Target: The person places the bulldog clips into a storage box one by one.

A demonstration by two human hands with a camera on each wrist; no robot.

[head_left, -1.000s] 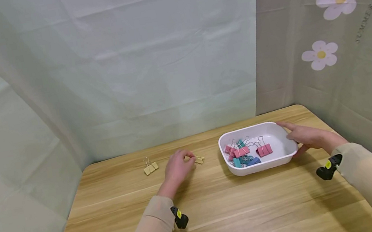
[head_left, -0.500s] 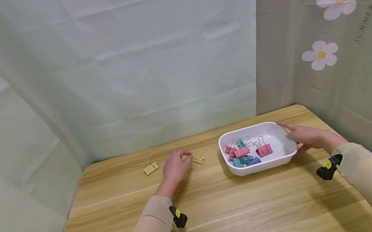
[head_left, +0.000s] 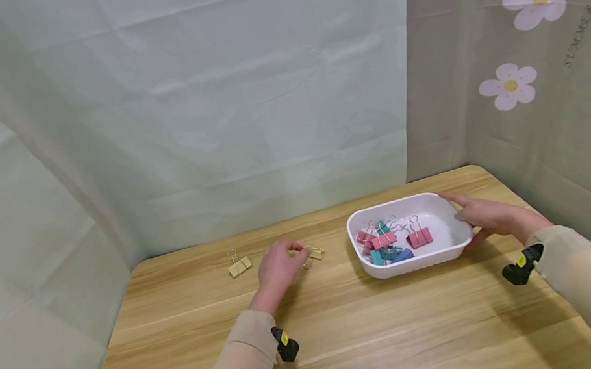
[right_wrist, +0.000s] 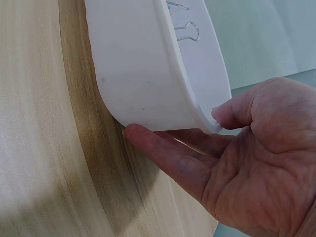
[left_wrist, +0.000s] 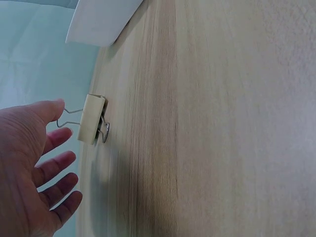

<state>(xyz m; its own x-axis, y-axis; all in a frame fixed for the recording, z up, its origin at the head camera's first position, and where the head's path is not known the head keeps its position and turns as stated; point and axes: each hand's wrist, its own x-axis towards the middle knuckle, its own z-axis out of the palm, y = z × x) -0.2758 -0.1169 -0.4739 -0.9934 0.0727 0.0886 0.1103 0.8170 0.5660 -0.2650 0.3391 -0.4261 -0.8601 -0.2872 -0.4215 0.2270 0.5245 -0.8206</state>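
Note:
My left hand (head_left: 280, 266) is at a yellow binder clip (head_left: 316, 253) on the wooden table. In the left wrist view, thumb and index finger pinch one wire handle of that yellow clip (left_wrist: 91, 118), while the other fingers stay spread and loosely bent. A second yellow binder clip (head_left: 240, 267) lies to the left of this hand. At the right, my right hand (head_left: 488, 219) grips the end of a white tray (head_left: 451, 258). The right wrist view shows the thumb over the tray's rim and the fingers under its corner.
Inside the tray are several binder clips: pink ones (head_left: 420, 238), teal ones (head_left: 376, 258) and a blue one (head_left: 402, 256). A pale curtain (head_left: 260, 118) hangs behind the table (head_left: 359, 345), and a flowered one (head_left: 557, 118) hangs at the right.
The left fingers have shifted only slightly around the yellow binder clip, which stays in almost the same spot. The right hand and the tray have not moved.

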